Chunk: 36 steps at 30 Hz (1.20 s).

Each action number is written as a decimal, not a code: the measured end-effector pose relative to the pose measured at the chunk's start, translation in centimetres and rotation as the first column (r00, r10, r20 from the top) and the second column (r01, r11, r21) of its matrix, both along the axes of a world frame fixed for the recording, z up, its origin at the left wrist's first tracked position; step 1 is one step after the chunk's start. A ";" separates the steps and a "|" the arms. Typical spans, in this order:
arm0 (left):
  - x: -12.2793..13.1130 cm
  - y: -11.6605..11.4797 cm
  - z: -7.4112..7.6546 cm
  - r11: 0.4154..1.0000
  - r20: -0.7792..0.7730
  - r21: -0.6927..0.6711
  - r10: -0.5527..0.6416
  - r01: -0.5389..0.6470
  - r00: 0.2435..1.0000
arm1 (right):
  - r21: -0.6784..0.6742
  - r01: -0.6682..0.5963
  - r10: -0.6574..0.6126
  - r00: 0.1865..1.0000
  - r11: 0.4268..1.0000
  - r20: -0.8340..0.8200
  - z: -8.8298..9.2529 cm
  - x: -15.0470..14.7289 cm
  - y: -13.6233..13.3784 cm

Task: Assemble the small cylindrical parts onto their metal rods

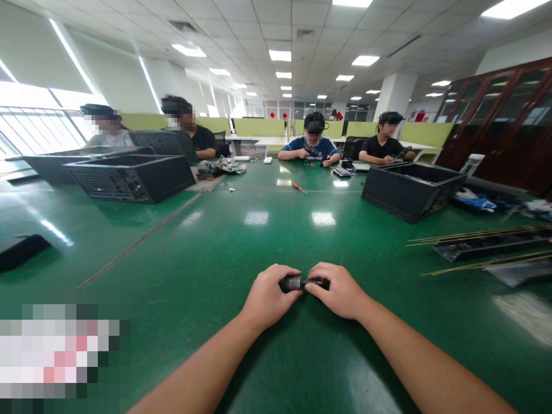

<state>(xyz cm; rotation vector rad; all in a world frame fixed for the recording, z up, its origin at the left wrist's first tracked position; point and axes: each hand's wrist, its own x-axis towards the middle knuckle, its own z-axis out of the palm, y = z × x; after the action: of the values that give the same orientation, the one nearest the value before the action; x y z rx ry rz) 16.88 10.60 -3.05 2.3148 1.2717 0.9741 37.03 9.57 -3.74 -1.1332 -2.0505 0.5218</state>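
My left hand (pixel 268 292) and my right hand (pixel 340 290) meet over the near middle of the green table (pixel 276 241). Between them lies a small dark cylindrical part (pixel 294 282) with a greyish metal band and a thinner, shaft-like end, held level. The fingers and thumb of my left hand close round its thick end. My right hand pinches the slim end toward the right. Fingers cover both ends, so its exact kind cannot be made out.
Black computer cases stand at left (pixel 129 178) and right (pixel 407 192). An orange screwdriver (pixel 297 187) lies farther off. Long thin rods (pixel 474 236) and a black channel (pixel 487 244) are at right. Several people sit across the table, one person (pixel 313 146) facing me.
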 end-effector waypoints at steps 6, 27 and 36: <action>-0.1 0.0 0.1 1.000 0.010 -0.005 0.004 -0.004 1.000 | 0.001 -0.001 0.001 1.000 1.000 -0.006 0.2 0.0 0.0; -0.2 0.1 0.2 1.000 0.001 0.014 0.017 -0.017 1.000 | 0.000 0.004 -0.004 1.000 1.000 -0.027 0.1 0.3 0.2; -0.3 0.9 -0.3 0.998 0.013 0.032 0.054 -0.055 0.998 | -0.126 0.029 -0.046 0.990 0.992 -0.131 -1.4 0.0 1.8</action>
<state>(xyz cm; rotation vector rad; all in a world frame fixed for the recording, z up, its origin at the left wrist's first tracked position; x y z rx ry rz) 16.59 11.48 -3.34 2.3061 1.3302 1.0314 37.05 11.33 -5.17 -1.1736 -1.8997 0.6953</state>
